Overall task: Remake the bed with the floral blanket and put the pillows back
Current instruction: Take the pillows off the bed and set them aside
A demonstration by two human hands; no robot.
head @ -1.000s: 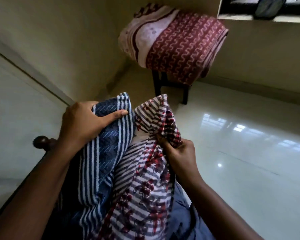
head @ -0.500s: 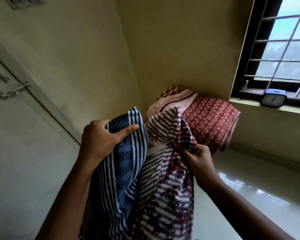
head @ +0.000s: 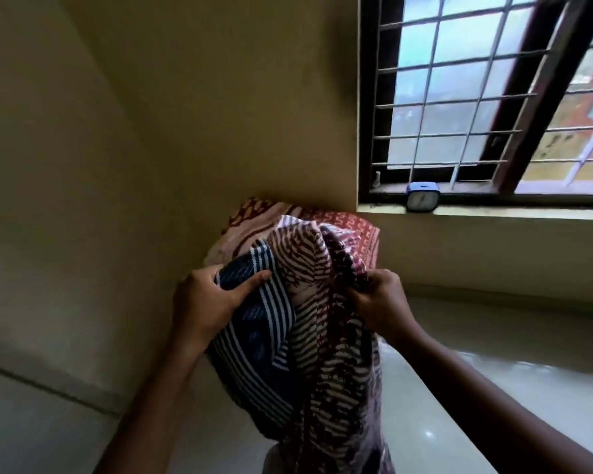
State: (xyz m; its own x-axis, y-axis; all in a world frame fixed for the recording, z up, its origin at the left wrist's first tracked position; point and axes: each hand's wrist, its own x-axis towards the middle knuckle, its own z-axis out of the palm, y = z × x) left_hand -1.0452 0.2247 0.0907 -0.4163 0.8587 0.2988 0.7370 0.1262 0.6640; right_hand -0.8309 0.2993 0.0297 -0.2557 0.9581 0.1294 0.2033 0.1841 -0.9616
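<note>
- Blue striped cloth (head: 254,354) is gripped by the left hand (head: 204,302), with the thumb laid across it.
- Red-striped floral blanket (head: 322,340) is pinched by the right hand (head: 380,301).

Left hand (head: 206,302) grips the blue striped cloth (head: 264,340); right hand (head: 380,302) grips the red-striped cloth (head: 308,268).

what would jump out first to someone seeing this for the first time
Dead centre, the left hand grips a blue striped cloth while the right hand pinches a red-and-white floral striped blanket, both bunched up close to the camera. Just behind them sits a folded red patterned blanket, and a barred window at upper right has a small blue clock on its sill.
</note>
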